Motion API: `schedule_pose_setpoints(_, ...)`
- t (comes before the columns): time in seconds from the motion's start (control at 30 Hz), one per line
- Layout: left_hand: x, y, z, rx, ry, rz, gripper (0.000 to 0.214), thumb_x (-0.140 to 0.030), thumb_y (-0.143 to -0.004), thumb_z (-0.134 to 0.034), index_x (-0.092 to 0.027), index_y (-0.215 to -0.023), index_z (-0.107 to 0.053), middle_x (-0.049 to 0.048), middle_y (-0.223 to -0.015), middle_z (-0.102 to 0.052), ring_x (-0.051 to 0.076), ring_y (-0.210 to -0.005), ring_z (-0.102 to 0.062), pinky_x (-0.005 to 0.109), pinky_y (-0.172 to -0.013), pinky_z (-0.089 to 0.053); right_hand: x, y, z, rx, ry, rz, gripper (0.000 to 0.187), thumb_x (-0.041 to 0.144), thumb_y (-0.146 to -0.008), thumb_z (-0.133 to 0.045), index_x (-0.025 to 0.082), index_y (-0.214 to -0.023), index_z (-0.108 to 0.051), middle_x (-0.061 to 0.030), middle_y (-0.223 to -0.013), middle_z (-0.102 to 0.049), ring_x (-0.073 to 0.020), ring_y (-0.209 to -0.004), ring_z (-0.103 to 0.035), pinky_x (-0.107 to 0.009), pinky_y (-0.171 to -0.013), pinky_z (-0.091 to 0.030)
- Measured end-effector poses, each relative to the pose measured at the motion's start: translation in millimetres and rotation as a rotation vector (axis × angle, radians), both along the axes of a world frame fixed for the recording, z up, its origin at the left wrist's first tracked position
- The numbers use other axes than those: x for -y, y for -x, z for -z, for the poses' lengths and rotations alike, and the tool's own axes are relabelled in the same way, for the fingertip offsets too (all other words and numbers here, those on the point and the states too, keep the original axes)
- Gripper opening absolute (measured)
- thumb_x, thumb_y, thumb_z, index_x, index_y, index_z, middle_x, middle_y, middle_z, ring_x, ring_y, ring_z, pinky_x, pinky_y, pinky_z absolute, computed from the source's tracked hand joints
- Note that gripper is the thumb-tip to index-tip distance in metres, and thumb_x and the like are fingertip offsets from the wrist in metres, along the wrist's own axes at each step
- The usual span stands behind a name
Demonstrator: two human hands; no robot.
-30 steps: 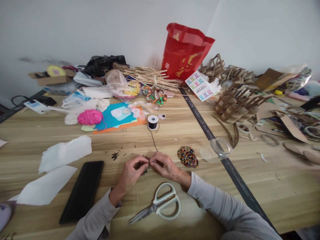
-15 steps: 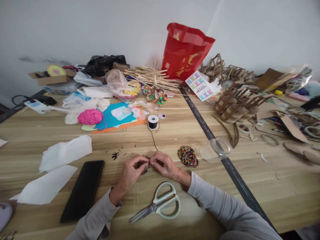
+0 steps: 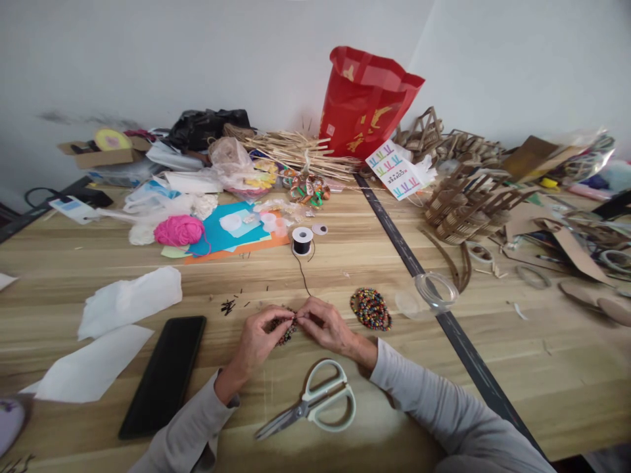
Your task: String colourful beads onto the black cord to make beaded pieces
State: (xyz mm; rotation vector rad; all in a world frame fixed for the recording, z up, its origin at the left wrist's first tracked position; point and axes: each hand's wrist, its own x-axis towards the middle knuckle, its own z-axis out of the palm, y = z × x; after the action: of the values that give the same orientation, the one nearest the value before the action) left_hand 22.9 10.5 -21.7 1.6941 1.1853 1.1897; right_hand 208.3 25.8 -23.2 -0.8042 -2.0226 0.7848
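My left hand (image 3: 259, 334) pinches at a string of small dark multicoloured beads (image 3: 286, 335), partly hidden behind its fingers. Fingertip to fingertip with it, my right hand (image 3: 324, 325) is closed in a pinch at the end of a thin black cord (image 3: 302, 276). That cord runs back to a white spool of black cord (image 3: 302, 242) standing beyond my hands. Right of my right hand lies a coiled heap of colourful beads (image 3: 371, 309). Scissors with pale green handles (image 3: 329, 396) rest just below my hands, blades slightly apart.
A black phone (image 3: 162, 378) and white paper sheets (image 3: 129, 302) lie on the left. Short dark cord scraps (image 3: 228, 307) sit beyond my left hand. Pink yarn (image 3: 179, 230), a red bag (image 3: 369, 98) and small woven baskets (image 3: 468, 210) line the back. A clear tubing coil (image 3: 436, 291) is at right.
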Motion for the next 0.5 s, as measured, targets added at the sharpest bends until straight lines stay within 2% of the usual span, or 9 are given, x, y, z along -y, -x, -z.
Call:
schedule_pose_setpoints(0.3, -0.5, 1.9, 4.3, -0.011, 0.020, 0.003, 0.010, -0.020, -0.077, -0.065, -0.017, -0.080, -0.074, 0.0067, -0.081, -0.074, 0.019, -0.076, -0.069, 0.029, -0.073, -0.055, 0.1, -0.6, 1.2, 0.009, 0.004, 0.001, 0.023, 0.031, -0.095, -0.047, 0.015, -0.085, -0.060, -0.0047, -0.075, -0.057, -0.0141, -0.067, -0.052, -0.025, -0.061, -0.042)
schedule_pose_setpoints(0.5, -0.8, 1.5, 0.4, 0.005, -0.003, 0.020, 0.008, -0.020, -0.076, -0.066, -0.018, -0.076, -0.074, 0.0064, -0.079, -0.074, 0.019, -0.074, -0.068, 0.028, -0.071, -0.055, 0.2, -0.6, 1.6, -0.006, 0.004, 0.007, 0.021, 0.030, -0.094, -0.048, 0.016, -0.085, -0.060, -0.0047, -0.075, -0.057, -0.0141, -0.067, -0.052, -0.025, -0.060, -0.042)
